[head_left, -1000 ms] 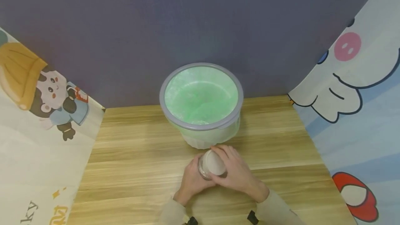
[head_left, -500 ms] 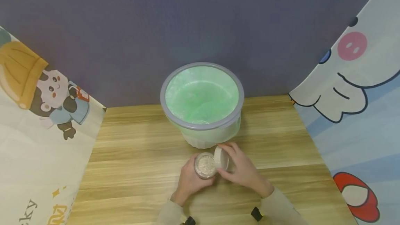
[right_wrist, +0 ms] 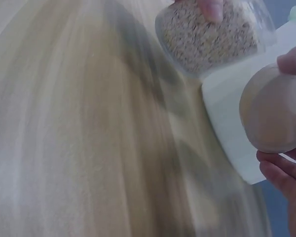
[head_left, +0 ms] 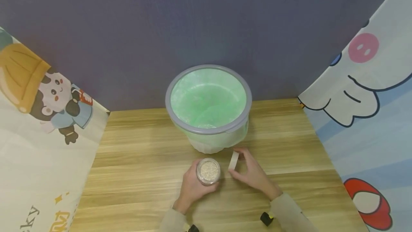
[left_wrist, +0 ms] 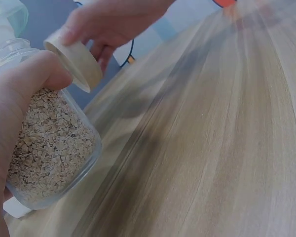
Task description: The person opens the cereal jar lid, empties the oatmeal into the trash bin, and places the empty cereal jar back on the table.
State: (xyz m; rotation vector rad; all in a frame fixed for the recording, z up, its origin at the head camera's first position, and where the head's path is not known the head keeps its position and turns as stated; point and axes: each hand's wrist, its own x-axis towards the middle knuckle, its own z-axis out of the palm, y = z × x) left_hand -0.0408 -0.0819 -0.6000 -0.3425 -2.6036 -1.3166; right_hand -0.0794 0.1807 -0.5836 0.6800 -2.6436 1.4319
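My left hand (head_left: 194, 187) grips a clear jar (head_left: 208, 171) of oat flakes (left_wrist: 52, 143), its mouth uncovered and facing up in the head view. The thumb lies across the jar's side in the left wrist view. To the right, my right hand (head_left: 252, 173) pinches the round white lid (head_left: 234, 160) by its edge, tilted on its side and apart from the jar. In the right wrist view the lid's flat face (right_wrist: 274, 111) shows. Jar and lid are both just in front of the bin (head_left: 209, 141).
The bin, with a grey rim (head_left: 208, 130) and a green liner (head_left: 209, 99), stands at the back of the wooden table (head_left: 135, 174) against a dark wall (head_left: 206, 20). Cartoon-printed sheets (head_left: 360, 96) border both sides.
My right hand has lifted the lid off the jar, moved it right and turned it on edge. The oat flakes are now exposed. My left hand has shifted slightly left with the jar.
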